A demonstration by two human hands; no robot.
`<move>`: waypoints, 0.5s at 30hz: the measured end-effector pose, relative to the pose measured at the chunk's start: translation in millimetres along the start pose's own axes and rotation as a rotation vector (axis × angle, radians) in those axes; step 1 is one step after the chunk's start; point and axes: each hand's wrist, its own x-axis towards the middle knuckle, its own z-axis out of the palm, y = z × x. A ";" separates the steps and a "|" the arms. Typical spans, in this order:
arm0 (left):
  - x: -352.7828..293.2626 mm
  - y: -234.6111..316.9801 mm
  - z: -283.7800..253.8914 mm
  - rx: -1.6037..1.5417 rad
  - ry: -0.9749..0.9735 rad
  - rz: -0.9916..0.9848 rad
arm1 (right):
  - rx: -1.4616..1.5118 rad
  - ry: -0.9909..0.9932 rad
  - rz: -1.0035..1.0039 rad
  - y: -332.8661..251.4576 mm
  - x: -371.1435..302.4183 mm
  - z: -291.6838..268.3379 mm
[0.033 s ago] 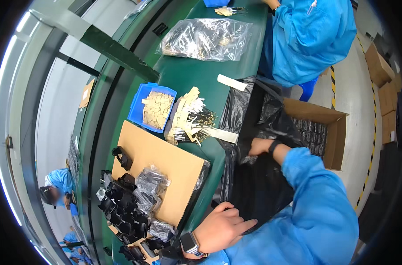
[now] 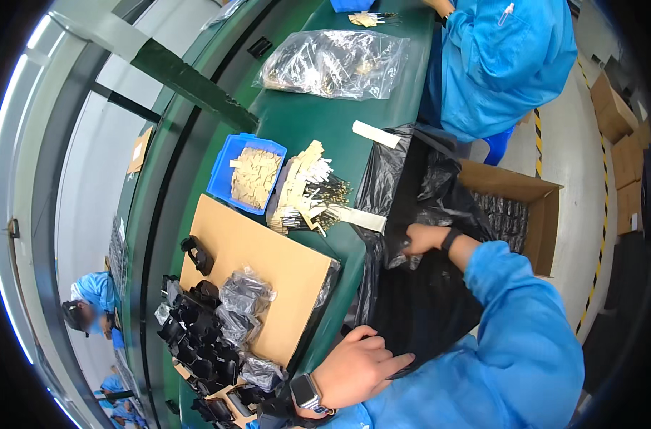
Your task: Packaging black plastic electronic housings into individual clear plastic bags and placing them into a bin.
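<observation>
A large black plastic bag (image 2: pixel 429 307) hangs at the table's edge, its mouth spread and pale tape strips (image 2: pixel 361 218) on its rim. My right hand (image 2: pixel 425 238) reaches down into it, fingers bent around a clear plastic wrapped piece (image 2: pixel 411 260); what lies inside that wrap is not clear. At the bag's near rim is my left hand (image 2: pixel 361 365), its fingers curled over the edge and one digit stretched out across the black film. Left of it, black plastic parts (image 2: pixel 204 336) and clear-bagged parts (image 2: pixel 247 292) lie heaped on a brown cardboard sheet (image 2: pixel 297 275).
Beyond the cardboard stand a blue bin (image 2: pixel 222 171) of tan pieces and a bundle of taped wires (image 2: pixel 314 189). A clear bag (image 2: pixel 332 64) lies farther up the green table (image 2: pixel 297 118). A cardboard box (image 2: pixel 547 229) with wrapped items stands right; a blue-sleeved co-worker (image 2: pixel 504 64) is ahead.
My right hand and forearm have shifted slightly to the right within the bag, and more of the clear wrap shows beneath the fingers. The left hand has hardly moved.
</observation>
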 end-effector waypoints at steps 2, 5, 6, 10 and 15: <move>-7.3 1.8 -0.3 0.010 0.019 -0.018 | -0.037 0.250 -0.281 -7.3 -33.1 -11.3; -9.4 -3.1 7.5 -0.015 0.035 -0.024 | -0.334 0.682 -0.291 -31.3 -66.5 -28.1; -9.0 -4.3 10.7 -0.035 0.044 -0.015 | -0.313 0.765 -0.256 -35.0 -67.4 -30.0; -10.4 -0.8 17.0 -0.072 0.049 -0.015 | 0.247 0.932 0.129 -25.5 -26.2 -7.3; -8.9 2.9 19.5 -0.094 0.085 -0.030 | 0.064 0.936 0.054 -22.0 21.9 42.4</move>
